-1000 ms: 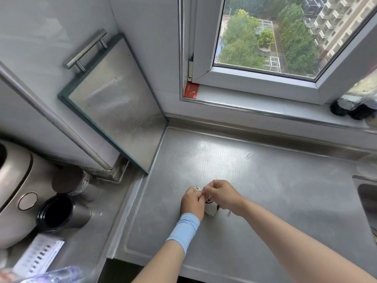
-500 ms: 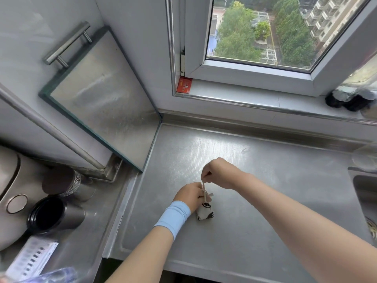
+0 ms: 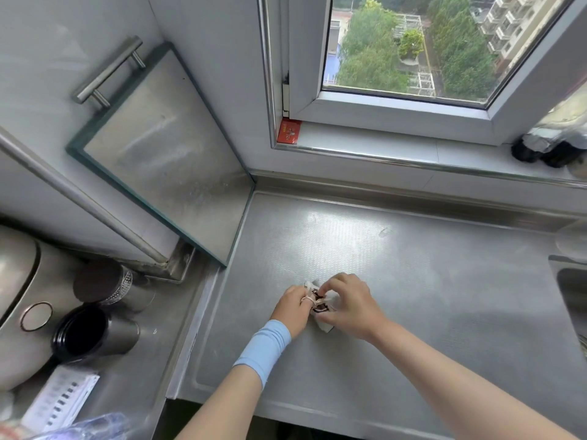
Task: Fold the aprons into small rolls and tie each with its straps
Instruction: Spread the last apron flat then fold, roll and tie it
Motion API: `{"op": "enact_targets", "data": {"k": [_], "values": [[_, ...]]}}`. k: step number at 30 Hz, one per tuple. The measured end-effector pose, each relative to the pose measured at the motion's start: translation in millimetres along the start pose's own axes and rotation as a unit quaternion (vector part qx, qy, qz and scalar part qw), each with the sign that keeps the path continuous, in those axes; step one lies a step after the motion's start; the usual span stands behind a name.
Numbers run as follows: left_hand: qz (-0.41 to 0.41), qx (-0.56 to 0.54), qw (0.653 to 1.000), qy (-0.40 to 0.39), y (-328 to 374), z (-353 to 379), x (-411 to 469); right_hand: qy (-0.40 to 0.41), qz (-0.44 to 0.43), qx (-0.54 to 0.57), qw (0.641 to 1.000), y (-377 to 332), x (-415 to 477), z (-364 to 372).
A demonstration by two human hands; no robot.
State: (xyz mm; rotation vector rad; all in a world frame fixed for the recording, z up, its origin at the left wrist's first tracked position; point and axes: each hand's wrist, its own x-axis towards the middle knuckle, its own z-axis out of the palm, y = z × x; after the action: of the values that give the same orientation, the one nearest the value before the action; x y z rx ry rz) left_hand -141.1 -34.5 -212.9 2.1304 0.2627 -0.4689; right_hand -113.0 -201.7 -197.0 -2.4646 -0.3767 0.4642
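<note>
- Brushed steel counter [image 3: 413,281], matt, with a fine dotted texture.
- Soft white cloth roll [image 3: 330,303] with dark print, bound by a thin pale strap [image 3: 313,300].
- Stretchy light-blue fabric wristband [image 3: 265,350].
- Frosted glass panel [image 3: 165,154] with a satin metal handle [image 3: 108,69].
- Two dull metal cups [image 3: 95,331].
- Glossy white window frame [image 3: 397,112].

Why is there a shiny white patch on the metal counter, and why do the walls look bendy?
Head view: window daylight glares off the steel counter beyond the hands; the wide-angle lens bows the straight window frame and cabinet edges; the bottom-left corner is blurred.
</note>
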Motion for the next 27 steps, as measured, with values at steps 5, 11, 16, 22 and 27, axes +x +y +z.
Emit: {"op": "enact_targets", "data": {"k": [5, 11, 16, 22, 27], "values": [[0.000, -0.065, 0.993, -0.098, 4.3, -9.8, -2.7, 0.091, -0.030, -0.027, 0.995, -3.8, -6.0, 5.9], [-0.078, -0.192, 0.977, -0.056, 5.4, -6.5, -12.2, 0.076, -0.061, 0.008, 0.995, -11.0, -9.6, 7.1], [-0.183, -0.289, 0.940, 0.010, 9.0, 2.1, -14.7, 0.079, -0.049, -0.040, 0.995, -5.9, -8.4, 10.1], [-0.191, -0.299, 0.931, 0.090, 9.3, 4.0, -12.8, -0.005, -0.025, -0.047, 0.999, -8.4, -6.2, -3.0], [-0.146, -0.156, 0.971, 0.106, 0.8, 1.5, -11.4, -0.098, 0.040, -0.033, 0.994, -13.4, -0.2, -11.4]]}}
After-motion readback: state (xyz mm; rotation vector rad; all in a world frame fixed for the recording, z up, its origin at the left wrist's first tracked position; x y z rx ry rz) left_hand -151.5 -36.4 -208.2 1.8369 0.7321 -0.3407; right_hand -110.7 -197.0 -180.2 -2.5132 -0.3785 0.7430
